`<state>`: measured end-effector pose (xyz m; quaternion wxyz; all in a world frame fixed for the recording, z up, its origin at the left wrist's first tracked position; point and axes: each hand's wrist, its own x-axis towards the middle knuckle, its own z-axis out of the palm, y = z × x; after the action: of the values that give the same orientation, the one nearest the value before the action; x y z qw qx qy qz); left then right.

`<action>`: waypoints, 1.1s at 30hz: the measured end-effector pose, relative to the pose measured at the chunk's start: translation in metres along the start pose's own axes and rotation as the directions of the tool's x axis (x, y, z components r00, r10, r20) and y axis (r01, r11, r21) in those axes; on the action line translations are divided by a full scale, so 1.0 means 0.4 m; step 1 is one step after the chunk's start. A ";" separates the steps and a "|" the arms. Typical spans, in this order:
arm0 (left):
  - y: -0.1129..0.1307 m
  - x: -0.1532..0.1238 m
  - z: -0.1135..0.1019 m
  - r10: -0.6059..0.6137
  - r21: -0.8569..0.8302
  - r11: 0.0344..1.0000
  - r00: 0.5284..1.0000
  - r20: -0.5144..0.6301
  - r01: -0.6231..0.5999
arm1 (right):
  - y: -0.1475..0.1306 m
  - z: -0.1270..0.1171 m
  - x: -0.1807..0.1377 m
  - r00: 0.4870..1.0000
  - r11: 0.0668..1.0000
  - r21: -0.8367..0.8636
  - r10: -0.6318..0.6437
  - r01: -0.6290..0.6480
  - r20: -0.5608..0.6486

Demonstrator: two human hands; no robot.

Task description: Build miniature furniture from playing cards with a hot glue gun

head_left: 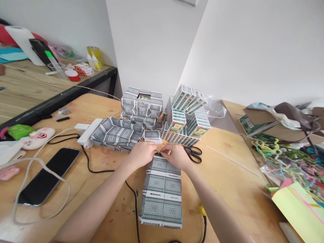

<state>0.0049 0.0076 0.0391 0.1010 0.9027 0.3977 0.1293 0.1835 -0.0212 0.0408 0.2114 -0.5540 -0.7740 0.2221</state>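
Observation:
A long block covered in grey-patterned playing cards (160, 190) lies lengthwise on the table in front of me. At its far end, my left hand (143, 154) and my right hand (174, 155) meet with fingers pinched. What lies between the fingertips is too small and hidden to make out. Just beyond them is a stack of playing cards (152, 134), face down. An open tray built from cards (116, 133) stands to the left of it. Behind, a card-covered structure (143, 104) rises. Black scissors (194, 154) lie beside my right hand.
Stacked green-and-white card boxes (187, 116) stand at the back right. A white power strip (92, 131), a phone (49, 177) and cables are on the left. Colourful pipe cleaners (286, 165) and yellow paper (300, 211) lie right. A black-framed side table (88, 82) stands back left.

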 end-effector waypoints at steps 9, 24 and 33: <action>-0.005 0.005 0.016 0.004 -0.022 1.000 1.000 -0.011 -0.005 | -0.023 0.001 0.023 0.995 0.996 -0.078 -0.045 0.052 0.093; 0.003 0.003 0.033 0.087 0.006 0.996 0.992 -0.094 -0.087 | -0.007 0.004 0.020 0.992 0.992 -0.008 -0.122 0.123 0.030; 0.001 -0.004 -0.004 0.017 -0.015 1.000 1.000 0.024 -0.017 | 0.013 -0.016 -0.010 0.999 0.998 -0.050 0.034 -0.033 0.031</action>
<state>0.0037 0.0064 0.0404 0.1112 0.9067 0.3879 0.1223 0.1924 -0.0228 0.0427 0.1816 -0.5684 -0.7730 0.2154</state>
